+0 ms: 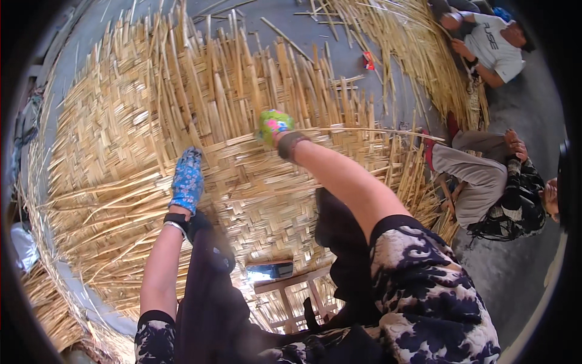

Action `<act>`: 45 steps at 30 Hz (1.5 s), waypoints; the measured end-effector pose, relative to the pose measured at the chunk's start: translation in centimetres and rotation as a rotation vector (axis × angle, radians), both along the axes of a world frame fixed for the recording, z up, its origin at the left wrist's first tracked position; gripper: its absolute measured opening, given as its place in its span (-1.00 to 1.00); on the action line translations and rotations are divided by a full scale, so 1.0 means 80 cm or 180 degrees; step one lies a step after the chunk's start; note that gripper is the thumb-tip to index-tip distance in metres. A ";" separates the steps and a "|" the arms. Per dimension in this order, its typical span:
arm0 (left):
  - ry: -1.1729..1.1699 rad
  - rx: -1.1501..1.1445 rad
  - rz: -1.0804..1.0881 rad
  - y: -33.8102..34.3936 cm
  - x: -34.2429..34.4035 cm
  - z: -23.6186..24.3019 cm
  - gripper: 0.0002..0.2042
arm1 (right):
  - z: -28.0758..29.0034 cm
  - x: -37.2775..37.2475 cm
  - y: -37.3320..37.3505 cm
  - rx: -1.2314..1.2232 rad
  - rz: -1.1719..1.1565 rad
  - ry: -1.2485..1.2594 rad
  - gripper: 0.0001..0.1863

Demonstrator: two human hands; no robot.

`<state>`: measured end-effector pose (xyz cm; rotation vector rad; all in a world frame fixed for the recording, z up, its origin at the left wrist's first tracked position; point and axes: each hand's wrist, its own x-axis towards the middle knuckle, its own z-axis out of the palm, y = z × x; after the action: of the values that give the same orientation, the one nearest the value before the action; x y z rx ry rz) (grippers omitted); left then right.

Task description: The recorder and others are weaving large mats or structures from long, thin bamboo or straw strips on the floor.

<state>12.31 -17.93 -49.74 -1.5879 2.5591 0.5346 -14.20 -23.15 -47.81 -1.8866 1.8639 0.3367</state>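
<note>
A large woven mat of flat bamboo strips point(139, 121) covers the ground in front of me. My left hand point(187, 179), in a blue patterned glove, presses flat on the weave near the mat's middle. Out ahead, my right hand point(273, 124), in a green and pink glove, grips a long thin bamboo strip point(364, 130) that runs to the right over the mat's loose ends. Both forearms are bare, with dark wristbands.
A dark phone point(270, 270) lies on a small wooden stool point(291, 291) under me. One person point(491, 188) crouches at the right edge of the mat, another point(491, 42) sits at the top right beside a pile of loose strips point(418, 54). Grey concrete floor point(515, 273) surrounds the mat.
</note>
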 end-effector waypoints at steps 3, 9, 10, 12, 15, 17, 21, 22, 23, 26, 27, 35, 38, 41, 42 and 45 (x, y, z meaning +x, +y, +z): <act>0.0089 -0.0324 -0.0131 0.005 0.026 0.009 -0.56 | 0.010 -0.006 0.001 0.0773 -0.0264 -0.0896 -0.66; 0.0031 -0.0327 -0.0184 0.000 0.006 -0.004 -0.54 | 0.000 -0.094 0.011 -0.0273 0.0214 -0.0084 -0.81; 0.0110 -0.0410 -0.0170 -0.001 0.005 -0.008 -0.55 | 0.010 -0.090 0.009 -0.0267 0.0238 -0.0100 -0.81; 0.0150 -0.0492 -0.0130 0.000 0.007 -0.006 -0.55 | 0.035 -0.079 0.005 0.0033 -0.0070 0.0113 -0.79; -0.0290 0.0192 0.0021 -0.027 -0.038 0.027 -0.70 | 0.017 -0.128 0.022 -0.0323 0.0236 -0.0109 -0.80; 0.0142 -0.0268 -0.0173 -0.046 -0.058 0.044 -0.72 | 0.035 -0.123 0.029 -0.0525 0.0651 -0.0533 -0.86; 0.0553 0.0079 -0.0620 -0.076 -0.107 0.040 -0.79 | 0.056 -0.117 0.045 -0.0823 0.1142 -0.0657 -0.92; 0.0573 0.0073 -0.0588 -0.084 -0.112 0.032 -0.79 | 0.057 -0.115 0.046 -0.0817 0.1177 -0.0642 -0.92; 0.0159 0.0280 -0.0740 -0.093 -0.115 0.026 -0.81 | 0.058 -0.111 0.046 -0.0956 0.1140 -0.0521 -0.93; -0.0002 0.0315 -0.0773 -0.089 -0.120 0.013 -0.85 | 0.070 -0.097 0.038 -0.1001 0.1192 -0.0034 -0.88; 0.0202 0.0053 -0.0675 -0.081 -0.115 0.009 -0.86 | 0.079 -0.079 0.031 -0.1835 0.1296 -0.0306 -0.84; 0.0932 -0.0060 0.1228 -0.065 -0.114 0.023 -0.87 | -0.060 -0.068 -0.005 -0.0419 -0.2170 -0.3813 -0.65; 0.1505 0.0139 0.1677 -0.066 -0.112 0.029 -0.79 | -0.065 -0.057 -0.033 -0.0940 -0.1582 -0.2532 -0.55; 0.1335 0.0229 0.1714 -0.065 -0.100 0.032 -0.81 | -0.031 -0.036 -0.032 -0.0460 -0.1804 -0.2362 -0.49; 0.1302 0.0280 0.1672 -0.065 -0.100 0.032 -0.81 | -0.030 -0.035 -0.029 -0.0456 -0.1787 -0.2353 -0.49; 0.1329 0.0282 0.1588 -0.066 -0.099 0.031 -0.81 | -0.030 -0.028 -0.027 -0.1486 -0.1263 -0.1200 -0.60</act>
<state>4.38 -23.20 -47.28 -2.2959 2.3205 1.1098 -16.44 -25.29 -50.23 -1.6315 2.0953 -0.5893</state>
